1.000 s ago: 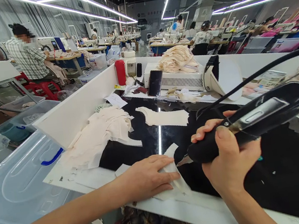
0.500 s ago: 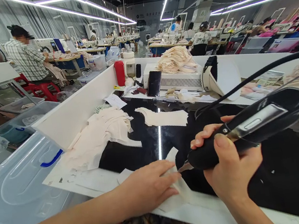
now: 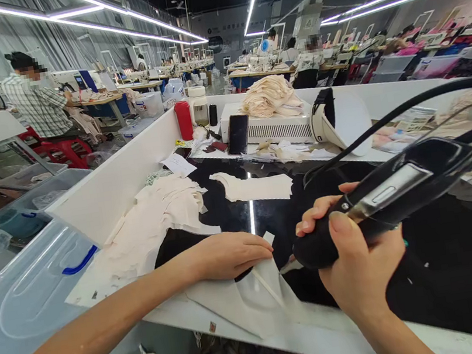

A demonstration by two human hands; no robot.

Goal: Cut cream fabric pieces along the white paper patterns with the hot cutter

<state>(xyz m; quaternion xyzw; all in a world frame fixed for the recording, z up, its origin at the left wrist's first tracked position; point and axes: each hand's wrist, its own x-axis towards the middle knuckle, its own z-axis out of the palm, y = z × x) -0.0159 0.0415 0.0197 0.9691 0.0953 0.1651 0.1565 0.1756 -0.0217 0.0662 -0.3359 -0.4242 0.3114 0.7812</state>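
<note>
Head camera view: the work item, a pale cloth piece (image 3: 272, 275), lies at the near edge of the black tabletop (image 3: 453, 263), between the two hands. Left hand (image 3: 230, 255) is laid over its upper part, fingers together; the thumb is hidden, so whether it pinches or merely presses cannot be told. Right hand (image 3: 359, 259) is wrapped firmly round a black corded tool (image 3: 402, 193), whose metal tip (image 3: 291, 264) sits just beside the cloth edge; contact cannot be confirmed. In the inspector's judgement, sound handling calls for the cloth flat and taut near the tip, fingertips clear of the metal, and a steady tool angle, with slack in the cord (image 3: 355, 141). Containers noted: at left, a clear plastic box (image 3: 37, 301) with a blue handle (image 3: 80, 260), contents not distinguishable; behind it, an open plastic bin (image 3: 71, 183) holding a clear bag (image 3: 48, 199). At the far left corner of the bench, a red cup (image 3: 184, 121) stands beside a clear jar (image 3: 200, 111) with a pale lid; contents of both undetermined.
</note>
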